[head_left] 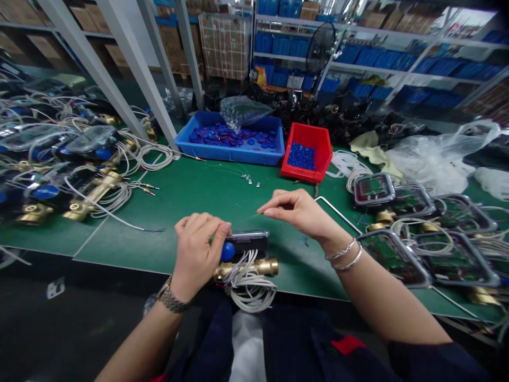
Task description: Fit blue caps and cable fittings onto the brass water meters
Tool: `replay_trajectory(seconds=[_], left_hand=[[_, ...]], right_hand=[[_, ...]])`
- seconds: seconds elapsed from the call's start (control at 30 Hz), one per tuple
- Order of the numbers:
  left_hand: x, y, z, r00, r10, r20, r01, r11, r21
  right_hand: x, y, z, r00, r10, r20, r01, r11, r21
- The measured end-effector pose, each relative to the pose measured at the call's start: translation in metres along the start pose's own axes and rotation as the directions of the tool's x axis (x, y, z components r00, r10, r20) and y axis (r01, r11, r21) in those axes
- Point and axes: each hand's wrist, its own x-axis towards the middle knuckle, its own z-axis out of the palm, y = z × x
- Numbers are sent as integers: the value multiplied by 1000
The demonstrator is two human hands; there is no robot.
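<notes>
A black meter (250, 241) with a blue round cap (228, 251), a brass pipe body (271, 266) and a coil of pale cable (254, 292) lies at the table's front edge. My left hand (201, 249) is curled at the meter's left end, thumb against bent fingers; what it grips there is hidden. Above and right of the meter, my right hand (292, 209) pinches a thin wire (253, 216) between thumb and forefinger. The wire runs left toward my left hand.
Behind stand a blue tray (230, 154) of blue discs and a red bin (306, 172) of small blue parts. Many meters with cables crowd the left; several clear-covered meters (374, 189) lie right, near a bent metal rod (338, 212). Small clips (249, 180) lie mid-table.
</notes>
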Motion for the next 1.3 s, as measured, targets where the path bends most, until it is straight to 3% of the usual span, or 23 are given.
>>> replay_trajectory(seconds=[0.1, 0.23, 0.37, 0.97, 1.3], left_hand=[[-11, -7, -1, 997, -69, -25, 66, 992, -110], [-19, 4, 5, 983, -58, 173, 96, 971, -219], [-24, 15, 14, 957, -70, 282, 109, 986, -125], [-28, 13, 26, 974, -54, 222, 64, 997, -37], [-29, 15, 28, 977, -63, 205, 70, 997, -25]], right_hand=[[2, 16, -15, 1000, 22, -9, -21, 996, 85], [12, 26, -12, 997, -27, 76, 27, 1000, -10], [24, 27, -3, 991, -80, 108, 96, 984, -152], [35, 34, 8, 998, -26, 52, 34, 987, -159], [28, 34, 9, 987, -26, 158, 61, 973, -222]])
